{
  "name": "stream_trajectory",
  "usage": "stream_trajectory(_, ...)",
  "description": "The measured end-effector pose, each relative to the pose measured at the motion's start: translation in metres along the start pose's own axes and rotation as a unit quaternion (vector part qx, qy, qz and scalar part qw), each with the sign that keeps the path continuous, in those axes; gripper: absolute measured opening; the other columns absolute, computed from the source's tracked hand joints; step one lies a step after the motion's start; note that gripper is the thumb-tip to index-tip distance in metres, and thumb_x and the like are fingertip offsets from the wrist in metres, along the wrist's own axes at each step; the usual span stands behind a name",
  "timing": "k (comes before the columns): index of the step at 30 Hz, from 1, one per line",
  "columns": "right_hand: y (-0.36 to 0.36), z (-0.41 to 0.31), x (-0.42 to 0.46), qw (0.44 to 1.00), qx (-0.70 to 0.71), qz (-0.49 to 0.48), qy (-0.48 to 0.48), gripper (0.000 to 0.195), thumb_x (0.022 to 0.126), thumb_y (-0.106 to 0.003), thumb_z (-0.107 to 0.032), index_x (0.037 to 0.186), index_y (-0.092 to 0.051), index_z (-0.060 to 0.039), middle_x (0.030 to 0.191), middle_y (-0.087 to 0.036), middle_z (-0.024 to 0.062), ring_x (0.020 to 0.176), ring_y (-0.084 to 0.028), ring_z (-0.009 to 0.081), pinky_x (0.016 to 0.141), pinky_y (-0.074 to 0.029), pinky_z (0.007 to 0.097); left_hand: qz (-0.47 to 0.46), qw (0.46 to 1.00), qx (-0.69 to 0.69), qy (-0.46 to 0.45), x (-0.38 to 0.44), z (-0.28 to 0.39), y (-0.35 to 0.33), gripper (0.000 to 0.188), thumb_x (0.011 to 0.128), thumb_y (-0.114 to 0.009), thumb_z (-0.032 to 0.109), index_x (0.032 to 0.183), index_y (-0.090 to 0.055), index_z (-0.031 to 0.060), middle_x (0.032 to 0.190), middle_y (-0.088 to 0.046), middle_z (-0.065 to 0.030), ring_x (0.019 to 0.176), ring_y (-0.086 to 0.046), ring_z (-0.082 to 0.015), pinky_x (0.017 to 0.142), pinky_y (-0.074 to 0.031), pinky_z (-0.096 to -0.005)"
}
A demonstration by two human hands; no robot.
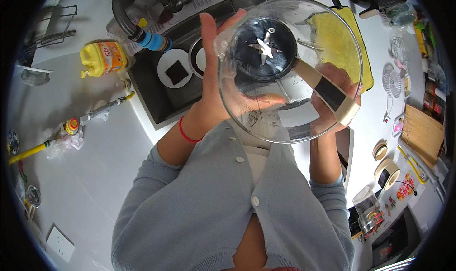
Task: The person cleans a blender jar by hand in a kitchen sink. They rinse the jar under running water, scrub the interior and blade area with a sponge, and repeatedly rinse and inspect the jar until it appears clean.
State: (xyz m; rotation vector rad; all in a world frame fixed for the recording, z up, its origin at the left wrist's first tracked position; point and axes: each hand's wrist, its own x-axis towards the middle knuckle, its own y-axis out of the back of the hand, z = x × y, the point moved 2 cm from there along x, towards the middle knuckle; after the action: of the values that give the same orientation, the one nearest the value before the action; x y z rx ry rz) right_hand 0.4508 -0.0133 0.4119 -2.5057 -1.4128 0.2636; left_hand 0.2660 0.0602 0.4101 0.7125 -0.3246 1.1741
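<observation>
A clear blender jar is held up before my chest, its wide mouth turned towards me. Metal blades sit on the black base inside it. My left hand grips the jar's left side, fingers spread, with the thumb visible through the clear wall. On the other side, my right hand holds the jar by its beige handle; part of that hand shows only through the jar. Measuring marks and a pale label are on the wall.
Behind the jar lies a dark sink with a white round dish carrying a dark square piece. A black faucet with a blue nozzle overhangs it. A yellow cutting board is at right, a yellow jug at left.
</observation>
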Motion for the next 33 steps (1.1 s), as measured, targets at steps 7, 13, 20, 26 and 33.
stream_trajectory(7,0.003,0.01,-0.004,0.991,-0.082,-0.044,0.092,0.057,0.098,-0.033,-0.044,0.079,-0.055,0.0052,0.072,-0.052,0.0111,0.065,-0.045,0.0164,0.06,-0.035,0.0315,0.033,0.997,-0.059,0.043,-0.004,-0.002,-0.001,0.109,0.054,-0.086,0.055,0.132,-0.043,-0.0062,0.127,-0.054,-0.0206,0.122,-0.049,-0.0351,0.113,-0.025,-0.0453)
stream_trajectory(13,0.004,0.009,0.009,0.998,-0.058,-0.026,0.027,0.057,0.099,-0.035,-0.047,0.064,-0.04,-0.0027,0.063,-0.041,0.003,0.058,-0.037,0.012,0.053,-0.028,0.0284,0.035,0.998,-0.006,0.046,-0.004,-0.009,-0.006,0.116,0.055,-0.086,0.053,0.139,-0.033,-0.005,0.13,-0.049,-0.0201,0.125,-0.044,-0.0362,0.115,-0.01,-0.053)
stream_trajectory(20,-0.013,0.035,0.011,0.999,0.035,-0.021,-0.026,0.047,0.1,-0.037,-0.038,0.084,-0.055,0.0023,0.074,-0.053,0.0082,0.066,-0.045,0.0148,0.061,-0.036,0.0278,0.03,0.995,-0.003,0.093,-0.019,-0.026,0.004,0.124,0.051,-0.088,0.054,0.142,-0.026,-0.0028,0.141,-0.04,-0.0192,0.127,-0.042,-0.0379,0.113,-0.015,-0.0555)
stream_trajectory(26,-0.018,0.05,0.017,0.995,0.04,-0.024,-0.083,0.045,0.099,-0.044,-0.041,0.076,-0.054,-0.0034,0.07,-0.052,0.0048,0.058,-0.045,0.0098,0.053,-0.034,0.0248,-0.07,0.99,0.059,0.106,-0.01,-0.039,0.018,0.135,0.05,-0.094,0.028,0.149,-0.006,-0.0028,0.141,-0.038,-0.0222,0.132,-0.041,-0.0357,0.111,-0.03,-0.0445)
stream_trajectory(33,-0.041,0.111,0.046,0.928,0.229,0.014,-0.294,0.03,0.096,-0.04,-0.034,0.085,-0.053,-0.0092,0.061,-0.045,-0.0004,0.051,-0.042,0.0096,0.05,-0.033,0.0242,-0.124,0.967,-0.026,0.223,0.007,-0.099,0.025,0.131,0.052,-0.091,0.028,0.15,-0.008,0.0009,0.142,-0.04,-0.0243,0.128,-0.045,-0.037,0.104,-0.039,-0.0412)
